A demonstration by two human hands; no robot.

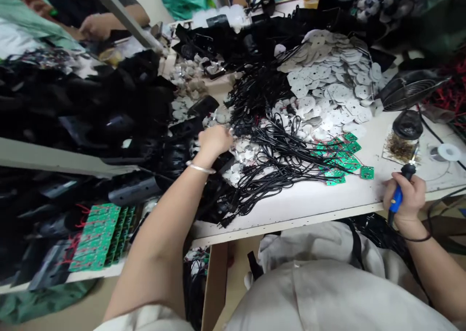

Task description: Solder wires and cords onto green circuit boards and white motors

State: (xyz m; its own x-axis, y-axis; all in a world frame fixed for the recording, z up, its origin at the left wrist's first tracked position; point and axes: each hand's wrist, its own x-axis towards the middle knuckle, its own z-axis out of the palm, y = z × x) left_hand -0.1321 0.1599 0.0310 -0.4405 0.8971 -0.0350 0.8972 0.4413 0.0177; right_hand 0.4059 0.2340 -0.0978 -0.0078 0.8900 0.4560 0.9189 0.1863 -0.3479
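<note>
My left hand (214,140), a thin bangle on its wrist, reaches into a heap of white round discs (243,149) and tangled black cables (276,156). Its fingers are curled among the parts; what they pinch is hidden. At the table's front right edge my right hand (407,195) grips a blue-handled soldering iron (400,189), tip pointing up and away. Small green circuit boards (342,158) lie between the two hands.
A soldering stand with brass wool (404,139), a solder spool (448,152) and a small fan (409,91) sit at right. More white discs (333,74) pile behind. Black plastic housings (91,112) and stacked green boards (100,236) fill the left. Another person's hand (95,26) works far left.
</note>
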